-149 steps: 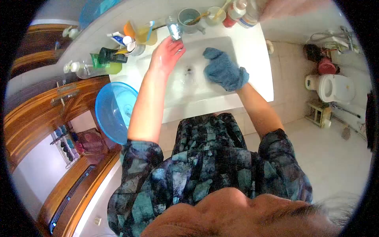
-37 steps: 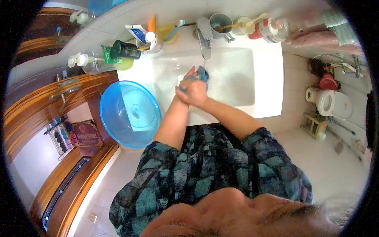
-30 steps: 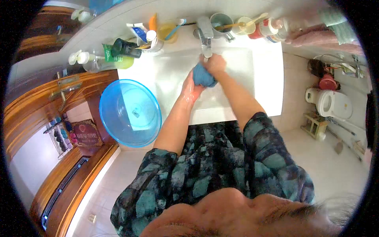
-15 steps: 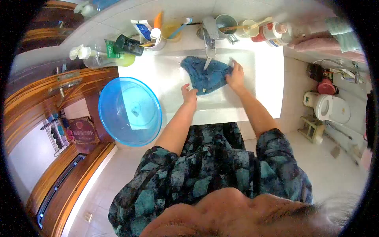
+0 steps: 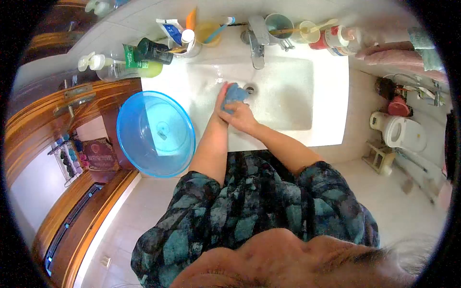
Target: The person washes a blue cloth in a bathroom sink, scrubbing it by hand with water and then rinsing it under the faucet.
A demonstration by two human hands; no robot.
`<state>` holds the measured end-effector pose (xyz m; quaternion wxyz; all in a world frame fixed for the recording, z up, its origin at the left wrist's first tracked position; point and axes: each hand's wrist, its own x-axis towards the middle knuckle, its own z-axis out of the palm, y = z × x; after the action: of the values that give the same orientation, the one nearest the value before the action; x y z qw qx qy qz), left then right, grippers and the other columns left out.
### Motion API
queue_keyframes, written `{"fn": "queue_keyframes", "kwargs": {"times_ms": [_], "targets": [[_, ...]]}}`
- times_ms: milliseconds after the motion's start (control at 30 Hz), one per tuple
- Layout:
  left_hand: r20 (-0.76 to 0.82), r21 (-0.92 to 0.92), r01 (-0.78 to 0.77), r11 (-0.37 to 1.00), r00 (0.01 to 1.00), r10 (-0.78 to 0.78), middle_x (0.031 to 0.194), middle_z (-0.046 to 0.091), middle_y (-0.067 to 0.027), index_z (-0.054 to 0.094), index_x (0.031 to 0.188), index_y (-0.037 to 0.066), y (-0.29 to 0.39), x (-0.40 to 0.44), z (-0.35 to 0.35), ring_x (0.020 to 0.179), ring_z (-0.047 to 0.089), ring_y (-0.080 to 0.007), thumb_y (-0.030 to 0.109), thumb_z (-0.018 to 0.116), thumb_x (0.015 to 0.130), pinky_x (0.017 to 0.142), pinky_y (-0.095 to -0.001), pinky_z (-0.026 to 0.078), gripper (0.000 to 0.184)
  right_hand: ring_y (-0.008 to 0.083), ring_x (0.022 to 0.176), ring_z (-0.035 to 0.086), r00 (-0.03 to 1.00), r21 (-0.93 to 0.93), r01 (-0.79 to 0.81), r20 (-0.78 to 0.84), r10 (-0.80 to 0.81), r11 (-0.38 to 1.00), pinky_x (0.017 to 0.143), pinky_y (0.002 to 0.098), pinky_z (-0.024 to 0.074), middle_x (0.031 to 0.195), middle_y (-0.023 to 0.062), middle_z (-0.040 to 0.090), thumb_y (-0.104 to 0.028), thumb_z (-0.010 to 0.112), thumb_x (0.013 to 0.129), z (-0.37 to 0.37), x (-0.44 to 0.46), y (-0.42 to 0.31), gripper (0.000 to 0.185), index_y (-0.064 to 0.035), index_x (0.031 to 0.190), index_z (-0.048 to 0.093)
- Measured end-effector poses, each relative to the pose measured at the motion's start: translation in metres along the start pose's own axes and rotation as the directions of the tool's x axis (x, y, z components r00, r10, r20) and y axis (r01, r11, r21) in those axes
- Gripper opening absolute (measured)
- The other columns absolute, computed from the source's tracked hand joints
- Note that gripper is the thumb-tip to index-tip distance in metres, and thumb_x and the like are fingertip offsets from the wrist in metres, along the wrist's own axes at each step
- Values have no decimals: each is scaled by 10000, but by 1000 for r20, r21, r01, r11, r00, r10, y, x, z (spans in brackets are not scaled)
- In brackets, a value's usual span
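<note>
A bunched blue cloth [image 5: 236, 96] is between my two hands over the left part of the white sink basin [image 5: 288, 105]. My left hand [image 5: 221, 102] lies under and beside the cloth, holding it from the left. From the right, my right hand [image 5: 239, 116] presses over the cloth's lower part with its fingers closed. The drain [image 5: 249, 90] shows just right of the cloth. Above it stands the metal faucet [image 5: 258, 48], with no stream of water visible from its spout.
A blue basin [image 5: 156, 134] is left of the sink. Cups [image 5: 210, 34], a toothpaste tube [image 5: 171, 30], bottles [image 5: 331, 38] and a grey mug [image 5: 279, 26] line the back ledge. Pink towels [image 5: 391, 54] hang at the right, above a toilet [image 5: 403, 132] farther off.
The cloth was spread out under the faucet half a second ago; now it is bunched small. Both hands have come together on it, the right one having moved left.
</note>
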<state>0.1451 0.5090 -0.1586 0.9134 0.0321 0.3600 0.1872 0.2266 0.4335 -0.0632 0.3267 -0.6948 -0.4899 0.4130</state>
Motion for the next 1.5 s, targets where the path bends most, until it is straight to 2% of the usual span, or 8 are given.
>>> {"fn": "queue_keyframes", "kwargs": {"times_ms": [100,267,667,800,1200,1233,1333,1500], "targets": [[309,-368,309,877,930,-198,1156,560,-105,505,1201,87,-18,5,-5,1016,559,-258,416,493,918,859,-405,471,434,355,654,617,943,-280,132,-259,-207,951,616,445,488,700,169,635,-387,602,762,4,2,-12,320,-74,727,659],[-271,93,-60,994,959,83,1144,566,-87,506,1168,58,-18,-31,94,1103,523,-219,353,468,938,946,-395,435,376,358,692,627,912,-368,-130,-409,-35,921,644,460,500,761,169,650,-405,566,771,-13,84,76,318,-110,792,684],[-455,211,-12,977,884,109,1454,285,-104,270,1406,225,-12,9,-2,1332,282,-312,600,425,867,1070,-548,193,674,352,864,621,894,-474,-274,-446,40,837,733,448,497,980,189,633,-394,587,826,-32,98,201,472,-93,1175,487],[-273,104,44,994,962,-14,1467,269,-93,213,1434,232,-3,17,8,1323,297,-321,646,378,862,1049,-586,202,725,313,859,631,969,148,-231,122,214,962,744,396,495,927,188,636,-366,689,762,-19,83,88,498,-53,1092,485],[97,-219,-107,970,987,131,1061,559,-48,503,1180,127,-24,43,-40,967,550,-198,335,403,957,854,-376,461,320,329,550,597,859,-232,319,-339,-384,919,514,437,468,621,114,621,-326,640,735,7,44,15,211,-121,686,644],[582,-358,-49,933,770,263,1121,539,-64,474,1206,103,-18,33,-12,998,541,-206,322,378,972,902,-373,436,335,335,553,598,864,-284,147,-429,-263,947,512,425,466,616,123,617,-350,636,735,1,58,19,262,-102,653,626],[-169,32,-105,994,980,109,1182,521,-88,502,1193,114,-8,-14,72,1076,519,-237,384,461,927,948,-421,411,382,358,609,614,734,38,-414,-577,358,910,554,429,474,653,149,629,-422,606,739,-28,95,51,354,-71,696,625],[-128,604,-280,746,890,438,1093,562,-55,493,1207,64,-9,-9,62,1036,522,-175,304,656,841,945,-323,385,467,324,789,606,790,-293,208,-512,-337,933,747,424,475,817,118,626,-198,674,710,-99,68,99,223,-40,840,586]]}}
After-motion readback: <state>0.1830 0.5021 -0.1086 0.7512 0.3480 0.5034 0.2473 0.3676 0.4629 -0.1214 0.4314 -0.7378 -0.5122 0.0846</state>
